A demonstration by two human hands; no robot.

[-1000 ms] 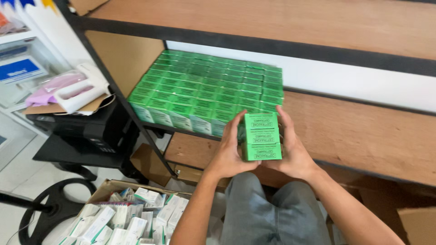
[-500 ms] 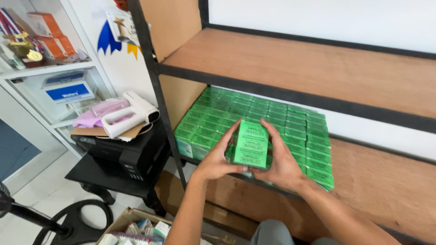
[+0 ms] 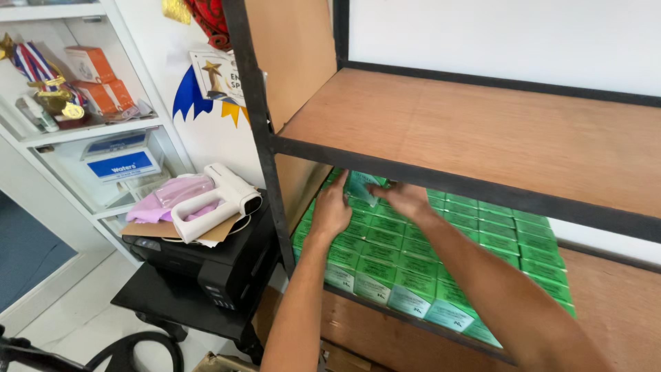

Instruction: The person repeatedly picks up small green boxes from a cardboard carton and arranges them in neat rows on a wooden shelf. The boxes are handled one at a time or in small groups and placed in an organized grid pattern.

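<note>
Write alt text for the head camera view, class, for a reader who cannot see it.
Two bare hands, left hand and right hand, hold a small green box over rows of matching green boxes on the lower wooden shelf of a black-framed rack. The upper shelf partly hides the hands. To the left, a black printer carries a white handheld device.

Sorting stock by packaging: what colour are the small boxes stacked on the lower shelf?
Green, with paler end panels; the stacked boxes show best in the head view.

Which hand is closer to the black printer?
Left. The left hand rests on the green boxes just past the shelf post, nearest the black printer. The right hand is farther along the shelf.
</note>
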